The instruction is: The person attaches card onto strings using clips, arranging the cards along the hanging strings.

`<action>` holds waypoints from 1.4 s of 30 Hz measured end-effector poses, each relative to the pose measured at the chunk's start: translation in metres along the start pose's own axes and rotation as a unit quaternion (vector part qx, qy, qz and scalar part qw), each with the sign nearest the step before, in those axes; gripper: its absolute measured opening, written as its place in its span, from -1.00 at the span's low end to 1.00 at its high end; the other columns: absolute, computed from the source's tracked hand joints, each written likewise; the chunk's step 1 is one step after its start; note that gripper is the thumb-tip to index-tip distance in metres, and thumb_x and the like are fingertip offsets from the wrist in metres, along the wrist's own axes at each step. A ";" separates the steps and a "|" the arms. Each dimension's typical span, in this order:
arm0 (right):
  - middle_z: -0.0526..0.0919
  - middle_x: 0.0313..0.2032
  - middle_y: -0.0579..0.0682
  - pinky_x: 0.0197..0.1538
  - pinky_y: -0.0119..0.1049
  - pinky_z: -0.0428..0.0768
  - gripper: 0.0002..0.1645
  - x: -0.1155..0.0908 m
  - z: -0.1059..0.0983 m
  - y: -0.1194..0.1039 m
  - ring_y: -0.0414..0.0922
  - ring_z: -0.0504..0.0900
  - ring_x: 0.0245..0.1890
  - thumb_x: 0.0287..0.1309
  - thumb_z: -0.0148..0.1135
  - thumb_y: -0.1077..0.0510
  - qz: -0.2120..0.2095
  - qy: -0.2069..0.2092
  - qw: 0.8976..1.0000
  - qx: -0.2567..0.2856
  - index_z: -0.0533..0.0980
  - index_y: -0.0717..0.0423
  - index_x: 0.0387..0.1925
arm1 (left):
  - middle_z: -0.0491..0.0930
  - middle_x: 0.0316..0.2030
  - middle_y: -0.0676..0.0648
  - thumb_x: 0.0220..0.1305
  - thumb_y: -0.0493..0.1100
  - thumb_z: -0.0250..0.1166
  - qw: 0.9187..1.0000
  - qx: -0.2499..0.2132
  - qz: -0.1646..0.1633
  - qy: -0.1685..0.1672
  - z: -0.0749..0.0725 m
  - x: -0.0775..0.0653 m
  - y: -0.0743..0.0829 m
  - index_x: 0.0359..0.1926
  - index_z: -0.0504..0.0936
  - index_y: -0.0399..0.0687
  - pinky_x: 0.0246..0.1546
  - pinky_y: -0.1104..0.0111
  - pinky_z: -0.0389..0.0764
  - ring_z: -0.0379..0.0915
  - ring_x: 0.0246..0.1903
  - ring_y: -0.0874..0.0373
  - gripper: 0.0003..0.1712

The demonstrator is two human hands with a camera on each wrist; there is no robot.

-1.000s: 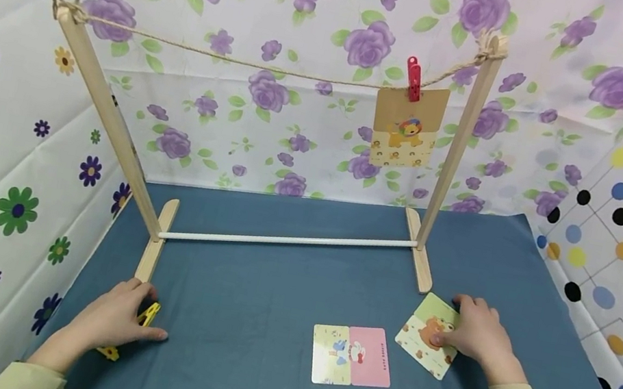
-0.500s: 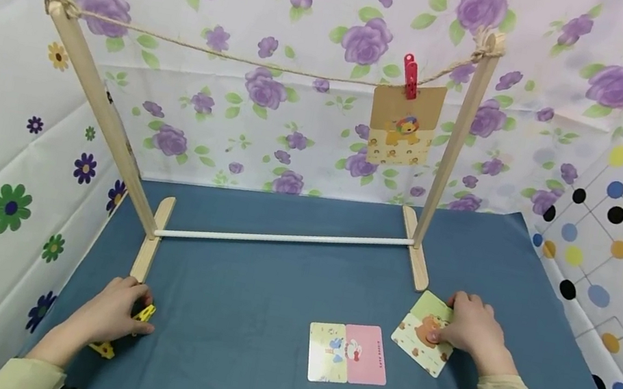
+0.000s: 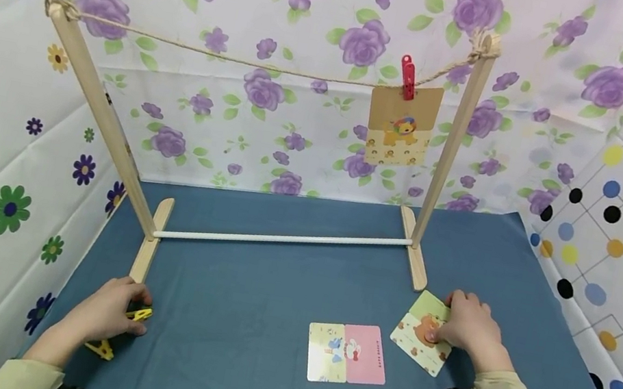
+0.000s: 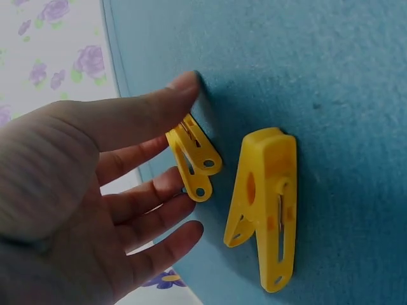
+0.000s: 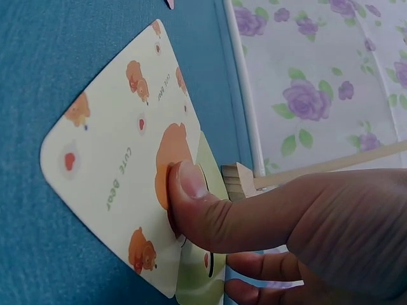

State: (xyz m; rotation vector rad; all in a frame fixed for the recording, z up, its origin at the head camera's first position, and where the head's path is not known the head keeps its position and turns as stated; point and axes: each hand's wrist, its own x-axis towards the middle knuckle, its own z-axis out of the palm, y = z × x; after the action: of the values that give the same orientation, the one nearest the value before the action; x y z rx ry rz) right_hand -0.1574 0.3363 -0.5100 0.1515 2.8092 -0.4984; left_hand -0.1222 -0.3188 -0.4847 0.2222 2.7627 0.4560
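Note:
My left hand (image 3: 106, 311) is at the table's left, pinching a yellow clothespin (image 4: 194, 159) between thumb and fingers; its far end is hidden behind the thumb. Beside that hand a second yellow clothespin (image 4: 273, 203) lies on the blue cloth. On the right, my right hand (image 3: 471, 327) grips the edge of a green and cream bear card (image 5: 108, 146), thumb on its face and the other fingers at the far edge. The card appears to lie on or just above the cloth. A pink and yellow card (image 3: 347, 354) lies flat to its left.
A wooden frame (image 3: 449, 156) stands behind the hands, with a white rod (image 3: 285, 239) low across it. Along its rope (image 3: 217, 55) hangs a brown lion card (image 3: 399, 137), held by a red clothespin (image 3: 408, 78). Patterned cloth walls surround the blue table.
The left thumb has drawn in toward the fingers, and the yellow clothespin has turned in that hand. The right hand stays on the bear card. The whole view shifts slightly.

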 end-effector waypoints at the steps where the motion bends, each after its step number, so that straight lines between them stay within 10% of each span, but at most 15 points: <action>1: 0.51 0.06 0.41 -0.08 0.33 0.53 0.01 0.000 0.000 0.000 0.33 0.42 -0.03 -0.15 0.82 -0.09 0.001 -0.001 1.000 0.000 0.49 0.37 0.18 | 0.59 -0.11 -0.09 0.01 -0.08 0.76 1.000 0.002 0.000 -0.003 -0.001 0.000 0.000 -0.11 0.72 -0.08 -0.01 -0.11 0.55 0.49 -0.04 -0.13 -0.52; 42: 0.51 0.06 0.40 -0.05 0.32 0.51 -0.03 -0.001 0.003 -0.001 0.31 0.42 -0.04 -0.15 0.81 -0.01 0.019 0.008 1.000 0.009 0.48 0.37 0.19 | 0.70 -0.22 0.02 0.26 -0.27 0.56 0.999 -0.006 0.040 -0.009 -0.004 0.000 -0.012 -0.15 0.77 -0.05 -0.12 -0.02 0.68 0.63 -0.19 0.06 -0.83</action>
State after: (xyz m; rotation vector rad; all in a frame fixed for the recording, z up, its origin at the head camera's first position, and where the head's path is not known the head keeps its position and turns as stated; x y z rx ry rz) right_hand -0.1559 0.3344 -0.5117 0.2141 2.8116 -0.5149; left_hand -0.1247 -0.3317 -0.4849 0.3340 2.7404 0.4875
